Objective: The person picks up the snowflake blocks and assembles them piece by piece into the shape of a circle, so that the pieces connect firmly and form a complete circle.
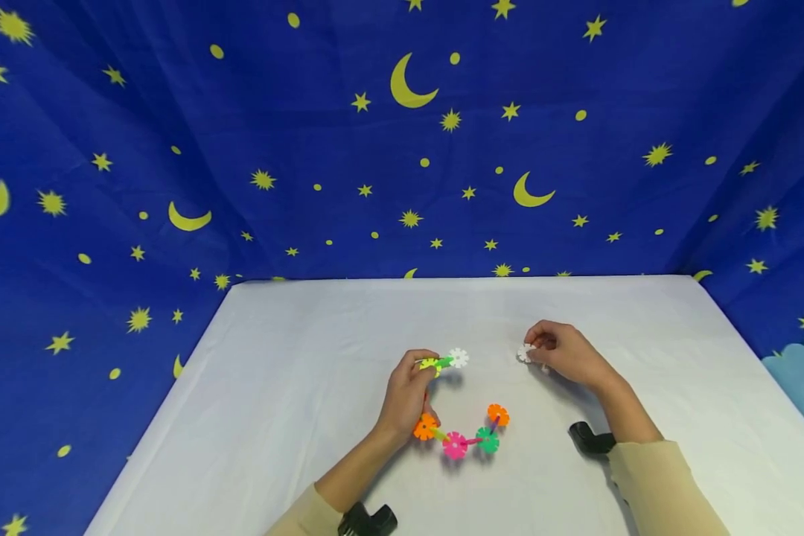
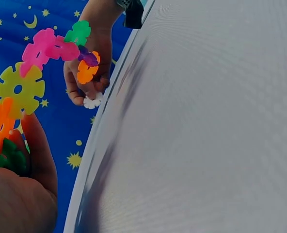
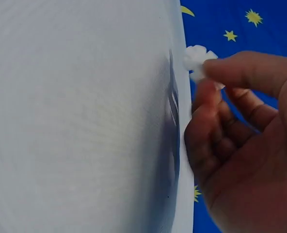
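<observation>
My left hand point(image 1: 402, 398) grips a curved chain of linked plastic flower discs in several colours. Its thumb and fingers are at a yellow disc point(image 1: 430, 365), near the chain's end with a white disc point(image 1: 458, 359). The rest of the chain bends round through a pink disc point(image 1: 455, 446) and a green disc point(image 1: 487, 440) to an orange disc point(image 1: 499, 415) at the other end. Off to the right and apart from the chain, my right hand point(image 1: 566, 351) pinches a loose white flower disc point(image 3: 196, 58) between thumb and fingers. Part of the chain is hidden behind the left hand.
A white-covered table point(image 1: 275, 335) lies under both hands. Behind it and at the sides hangs a blue cloth point(image 1: 335, 149) with yellow moons and stars. Black devices point(image 1: 591, 439) sit at both wrists.
</observation>
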Demonstrator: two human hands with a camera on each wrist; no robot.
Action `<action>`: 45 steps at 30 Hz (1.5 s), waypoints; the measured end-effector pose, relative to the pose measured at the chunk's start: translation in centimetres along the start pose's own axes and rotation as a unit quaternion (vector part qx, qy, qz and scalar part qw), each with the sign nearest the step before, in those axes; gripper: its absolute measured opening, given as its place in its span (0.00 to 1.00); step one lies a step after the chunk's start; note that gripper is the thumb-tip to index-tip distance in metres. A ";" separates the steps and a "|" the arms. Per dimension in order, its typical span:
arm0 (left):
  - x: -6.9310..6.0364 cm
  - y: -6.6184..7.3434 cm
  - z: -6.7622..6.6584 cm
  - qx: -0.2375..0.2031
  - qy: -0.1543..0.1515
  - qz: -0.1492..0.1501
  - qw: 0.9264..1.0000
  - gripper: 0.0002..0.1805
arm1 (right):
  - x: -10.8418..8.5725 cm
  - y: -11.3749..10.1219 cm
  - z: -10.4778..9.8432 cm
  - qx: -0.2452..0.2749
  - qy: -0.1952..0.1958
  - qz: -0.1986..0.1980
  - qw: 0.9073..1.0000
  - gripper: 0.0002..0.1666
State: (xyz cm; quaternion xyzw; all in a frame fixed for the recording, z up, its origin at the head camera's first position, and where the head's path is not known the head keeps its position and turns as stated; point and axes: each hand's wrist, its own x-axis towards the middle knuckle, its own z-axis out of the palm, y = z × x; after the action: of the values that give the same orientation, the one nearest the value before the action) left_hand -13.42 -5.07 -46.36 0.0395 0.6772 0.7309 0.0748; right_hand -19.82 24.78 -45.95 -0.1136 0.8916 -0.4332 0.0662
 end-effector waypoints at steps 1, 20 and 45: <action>0.0 0.0 0.0 0.001 0.002 -0.001 1.000 0.12 | -0.1 -0.2 0.0 0.011 -0.002 -0.002 1.000 0.10; 0.0 0.2 0.3 0.028 0.016 -0.026 0.999 0.13 | -0.5 -4.0 1.5 0.081 -0.007 -0.026 0.996 0.11; 0.1 -0.2 0.0 -0.017 -0.038 0.009 0.999 0.19 | -1.3 -7.4 4.0 0.136 -0.078 -0.095 0.983 0.06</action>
State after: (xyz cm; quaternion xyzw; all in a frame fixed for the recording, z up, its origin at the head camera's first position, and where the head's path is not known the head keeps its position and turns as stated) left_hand -13.54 -5.07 -46.57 0.0727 0.6613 0.7406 0.0946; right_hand -16.64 17.66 -42.57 -0.2212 0.8017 -0.5444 0.1093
